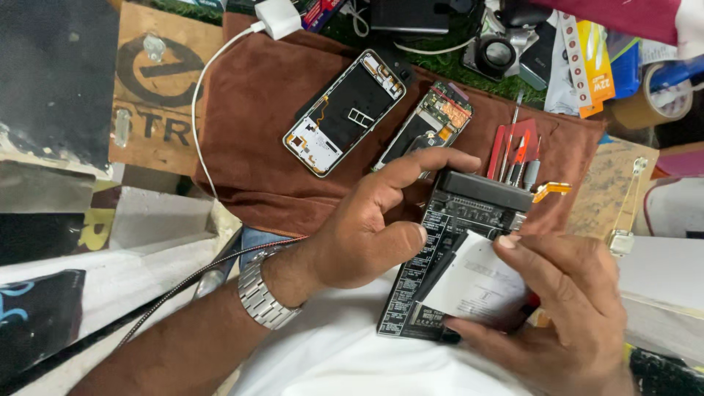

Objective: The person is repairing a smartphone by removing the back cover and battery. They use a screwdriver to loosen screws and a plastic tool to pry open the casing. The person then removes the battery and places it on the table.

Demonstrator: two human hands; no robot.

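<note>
left wrist: silver metal link watch (265,293) | forearms: bare, no sleeves | torso: white garment (345,352)

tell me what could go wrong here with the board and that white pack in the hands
1. The black board is held in the air between the left hand and right hand, off the cloth; a slip could drop it.
2. The white pack seems pinched only by fingers; it might slide off.
3. Two opened phones lie bare below; a fall could hit them.

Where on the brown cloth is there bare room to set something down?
Free: the brown cloth left of the open phone, toward the white cable, and its strip below that phone. Crowded: around the second phone, the red tools and the hands' black board.
</note>
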